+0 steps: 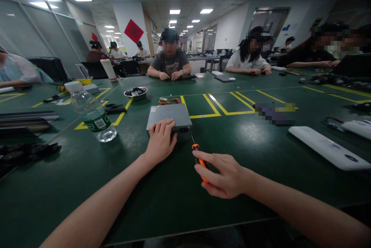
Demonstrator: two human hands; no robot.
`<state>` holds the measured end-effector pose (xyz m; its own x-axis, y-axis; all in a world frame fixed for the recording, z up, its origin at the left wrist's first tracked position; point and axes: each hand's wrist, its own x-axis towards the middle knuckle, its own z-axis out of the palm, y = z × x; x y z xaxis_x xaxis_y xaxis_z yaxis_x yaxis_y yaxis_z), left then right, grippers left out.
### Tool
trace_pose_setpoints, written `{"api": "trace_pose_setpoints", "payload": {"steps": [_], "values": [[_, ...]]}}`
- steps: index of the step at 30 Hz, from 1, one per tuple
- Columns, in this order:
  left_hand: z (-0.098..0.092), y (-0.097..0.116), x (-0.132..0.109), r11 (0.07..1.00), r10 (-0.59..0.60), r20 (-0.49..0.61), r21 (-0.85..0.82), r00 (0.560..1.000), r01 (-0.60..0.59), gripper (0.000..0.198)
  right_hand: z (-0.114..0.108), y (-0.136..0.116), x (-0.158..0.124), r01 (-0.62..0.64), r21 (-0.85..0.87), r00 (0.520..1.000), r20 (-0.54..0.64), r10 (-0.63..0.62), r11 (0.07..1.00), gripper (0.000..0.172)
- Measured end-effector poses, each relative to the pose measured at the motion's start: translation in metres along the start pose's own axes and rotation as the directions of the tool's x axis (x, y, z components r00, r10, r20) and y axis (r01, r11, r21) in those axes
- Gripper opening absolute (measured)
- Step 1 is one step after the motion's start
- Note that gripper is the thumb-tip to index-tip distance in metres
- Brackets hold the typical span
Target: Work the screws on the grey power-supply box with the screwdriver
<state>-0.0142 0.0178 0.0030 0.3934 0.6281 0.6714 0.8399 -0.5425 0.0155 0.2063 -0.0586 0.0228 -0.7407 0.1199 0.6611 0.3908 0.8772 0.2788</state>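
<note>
the box (156,114) lies flat on the table (174,205), ahead of the operator, with its wires (169,101) at the far side.

left hand (160,140): fingers close together, laid over the top near the front edge; thumb at the near face. whether the thumb clamps cannot be told. right hand (222,172): fingers and thumb clamped on the handle of the screwdriver (202,162). the shaft points at the right end of the near face; seating of the tip is too small to confirm.

handling (judged): the box appears to be sheet metal, so expect a stiff, fairly heavy unit, smooth and liable to slide under push. take hold at two opposite sides; do not lift by the wires, the weaker part. the screwdriver should be light and rigid; hold by the handle, which looks grippy.

count: box, one; screwdriver, one; bowl (139,97), one, metal, with small dark parts, number not discernible; clear bottle (97,118), one; tumbler (108,69), one, white.
</note>
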Motion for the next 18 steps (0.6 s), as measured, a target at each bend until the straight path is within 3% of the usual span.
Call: {"api": "trace_pose_setpoints", "payload": {"steps": [5, 10, 15, 18], "values": [[0.0002, 0.0, -0.0003, 1.0, -0.001, 0.004, 0.0, 1.0, 0.001, 0.03, -0.0002, -0.0003, 0.0042, 0.016, -0.069, 1.0, -0.016, -0.017, 0.997, 0.022], [0.0004, -0.0006, -0.0002, 1.0, 0.0, 0.003, -0.011, 1.0, 0.0, 0.031, 0.0039, -0.0004, 0.0008, -0.03, 0.012, 0.997, -0.071, 0.031, 0.999, 0.026], [0.0006, -0.0005, -0.0004, 1.0, 0.0, -0.002, -0.012, 1.0, 0.0, 0.031, 0.0028, -0.0004, 0.0, -0.043, 0.068, 0.999, -0.016, 0.044, 0.997, 0.031], [0.0003, -0.0003, -0.0007, 1.0, 0.0, -0.001, -0.012, 1.0, 0.0, 0.031, 0.0002, -0.0002, 0.0025, -0.009, 0.009, 0.999, 0.035, 0.008, 1.0, 0.029]]}}
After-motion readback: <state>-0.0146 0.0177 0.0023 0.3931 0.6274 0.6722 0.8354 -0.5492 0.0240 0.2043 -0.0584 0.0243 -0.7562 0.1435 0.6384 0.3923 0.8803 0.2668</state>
